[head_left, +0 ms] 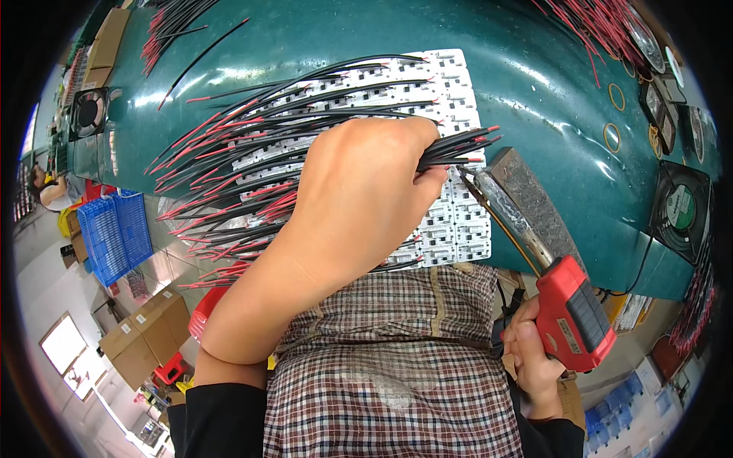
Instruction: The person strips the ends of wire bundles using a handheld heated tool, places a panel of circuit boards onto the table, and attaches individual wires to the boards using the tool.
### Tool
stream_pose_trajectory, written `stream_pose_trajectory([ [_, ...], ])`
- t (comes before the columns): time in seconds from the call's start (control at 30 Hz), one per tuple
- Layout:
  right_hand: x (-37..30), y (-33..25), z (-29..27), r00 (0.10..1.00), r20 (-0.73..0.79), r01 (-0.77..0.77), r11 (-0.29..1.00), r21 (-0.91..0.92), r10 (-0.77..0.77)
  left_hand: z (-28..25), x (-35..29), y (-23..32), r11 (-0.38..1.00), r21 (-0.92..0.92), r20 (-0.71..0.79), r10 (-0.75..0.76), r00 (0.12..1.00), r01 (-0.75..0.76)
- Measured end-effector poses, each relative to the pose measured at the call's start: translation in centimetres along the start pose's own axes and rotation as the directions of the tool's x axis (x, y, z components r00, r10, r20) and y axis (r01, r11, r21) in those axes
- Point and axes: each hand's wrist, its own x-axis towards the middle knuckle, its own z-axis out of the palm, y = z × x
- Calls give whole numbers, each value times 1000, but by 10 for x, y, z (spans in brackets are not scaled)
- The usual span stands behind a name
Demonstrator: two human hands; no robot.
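Left hand (pixel 363 187) holds wires (pixel 462 149), right hand (pixel 537 370) soldering gun (pixel 571 317), blue basket (pixel 103 243) apart.

Single head-worn fisheye view, looking steeply down, near the left hand (pixel 374 175), worktop (pixel 534 99) beyond, edges bent.

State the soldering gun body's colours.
The soldering gun body is red with a black panel, shown in the head view.

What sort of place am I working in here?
Probably an electronics assembly workshop: your right hand holds what looks like a soldering gun, your left hand grips black and red wires, and white circuit boards lie on the table.
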Motion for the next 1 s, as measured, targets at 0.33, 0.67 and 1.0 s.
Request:
stream_pose_trajectory([
  [0.33, 1, -1, -2, 999, 45, -1, 1000, -12, 2, 1, 1, -1, 1000, -6, -4, -8, 1000, 8],
  [0.67, -2, -2, -2, 1000, -10, 28, 999, -16, -28, 2, 1, 1, 1000, 27, -20, 13, 1000, -13],
  [1.0, -1, -4, -1, 998, -47, 51, 996, 69, -48, 0, -2, -1, 990, -135, 2, -50, 999, 50],
])
